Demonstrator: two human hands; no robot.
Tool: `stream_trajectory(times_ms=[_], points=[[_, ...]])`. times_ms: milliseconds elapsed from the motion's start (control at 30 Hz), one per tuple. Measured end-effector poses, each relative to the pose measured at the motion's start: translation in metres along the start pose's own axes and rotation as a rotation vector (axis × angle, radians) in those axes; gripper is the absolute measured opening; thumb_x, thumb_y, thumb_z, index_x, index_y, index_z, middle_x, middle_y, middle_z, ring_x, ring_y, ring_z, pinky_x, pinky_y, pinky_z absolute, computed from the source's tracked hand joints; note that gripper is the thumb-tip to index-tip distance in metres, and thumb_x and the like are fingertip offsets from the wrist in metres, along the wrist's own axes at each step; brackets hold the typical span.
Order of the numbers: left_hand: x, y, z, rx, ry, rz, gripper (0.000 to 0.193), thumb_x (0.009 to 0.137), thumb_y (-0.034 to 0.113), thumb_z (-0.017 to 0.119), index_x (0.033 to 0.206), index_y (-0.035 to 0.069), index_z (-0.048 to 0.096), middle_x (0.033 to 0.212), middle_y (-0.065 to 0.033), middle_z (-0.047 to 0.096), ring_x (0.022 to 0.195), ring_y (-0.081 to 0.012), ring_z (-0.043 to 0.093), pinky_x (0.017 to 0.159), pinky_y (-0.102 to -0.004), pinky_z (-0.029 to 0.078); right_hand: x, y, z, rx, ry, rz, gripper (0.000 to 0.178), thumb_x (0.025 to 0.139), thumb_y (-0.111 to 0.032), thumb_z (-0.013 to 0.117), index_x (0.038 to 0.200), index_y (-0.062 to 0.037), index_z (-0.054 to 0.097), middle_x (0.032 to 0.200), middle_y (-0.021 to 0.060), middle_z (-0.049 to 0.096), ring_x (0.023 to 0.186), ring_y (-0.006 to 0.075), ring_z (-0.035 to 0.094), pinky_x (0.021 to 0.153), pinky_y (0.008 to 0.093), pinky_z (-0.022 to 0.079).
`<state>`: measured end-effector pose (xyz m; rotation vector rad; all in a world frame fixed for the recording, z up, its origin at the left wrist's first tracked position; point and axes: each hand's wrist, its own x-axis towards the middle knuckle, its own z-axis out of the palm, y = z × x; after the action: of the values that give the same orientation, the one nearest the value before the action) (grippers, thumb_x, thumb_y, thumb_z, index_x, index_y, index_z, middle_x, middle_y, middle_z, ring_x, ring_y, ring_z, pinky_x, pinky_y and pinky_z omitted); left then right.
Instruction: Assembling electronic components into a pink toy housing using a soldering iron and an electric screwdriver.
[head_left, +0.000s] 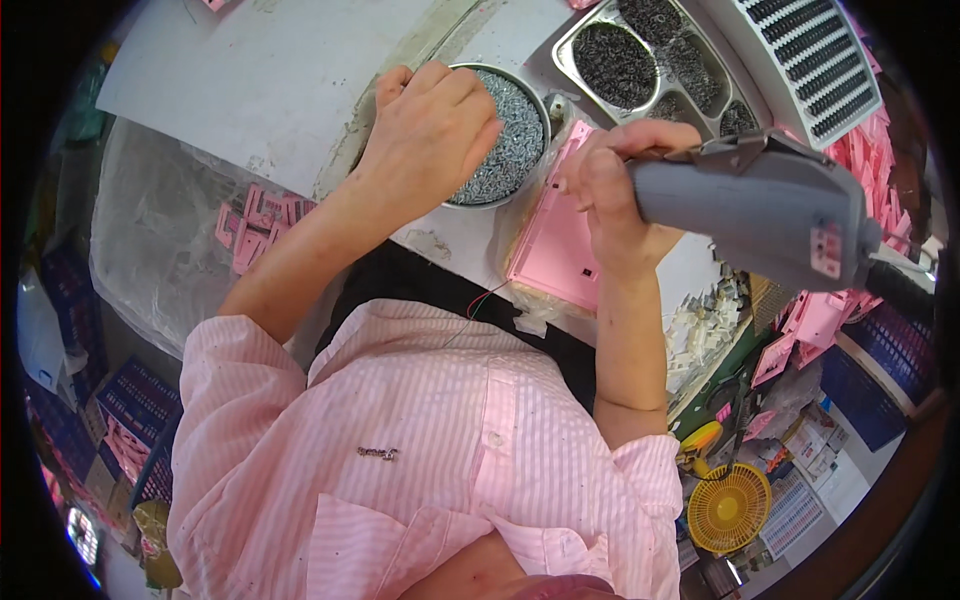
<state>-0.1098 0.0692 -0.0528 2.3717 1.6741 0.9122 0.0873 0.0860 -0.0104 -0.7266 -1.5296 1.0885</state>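
Your right hand (622, 200) grips grey driver (745, 205), right of screw bowl (546, 128) — hold it square to pink panel (548, 248). Left hand (428, 135) over bowl's edge — can't tell its pinch.

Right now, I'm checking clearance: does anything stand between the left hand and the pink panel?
Yes: the right side of the round bowl of metal pieces lies between the left hand and the pink panel.
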Motion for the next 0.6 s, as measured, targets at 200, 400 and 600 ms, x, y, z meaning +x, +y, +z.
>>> stream_trajectory(times_ms=[200,400,600], points=[[-0.007,0.011,-0.012,-0.623,-0.172,-0.034,0.013,0.081,0.02,0.076,0.083,0.014,0.065,0.094,0.0012,0.064,0.094,-0.0203,0.058,0.089,-0.0432,0.035,0.0,-0.004,0.004,-0.088,-0.079,-0.031,0.028,0.093,-0.006,0.067,0.112,0.0006,0.047,0.072,0.0081,0.054,0.05,0.0115,0.046,0.049,0.0291,0.047],[-0.02,0.039,-0.009,-0.449,-0.025,0.141,0.017,0.075,0.017,0.08,0.086,0.017,0.067,0.094,0.0074,0.065,0.09,-0.0152,0.058,0.085,-0.0378,0.032,0.011,-0.041,-0.008,0.302,-0.178,-0.097,0.042,0.101,-0.021,0.058,0.136,-0.0047,0.04,0.067,0.0034,0.05,0.051,0.0139,0.045,0.049,0.032,0.046],[-0.022,0.047,-0.004,-0.537,0.063,0.178,0.017,0.075,0.015,0.079,0.087,0.017,0.069,0.094,0.0074,0.067,0.087,-0.0145,0.058,0.084,-0.0377,0.032,-0.005,-0.054,0.003,0.519,-0.03,-0.038,0.044,0.092,-0.014,0.073,0.123,0.0004,0.045,0.062,0.0056,0.055,0.052,0.0149,0.053,0.051,0.0322,0.049]])
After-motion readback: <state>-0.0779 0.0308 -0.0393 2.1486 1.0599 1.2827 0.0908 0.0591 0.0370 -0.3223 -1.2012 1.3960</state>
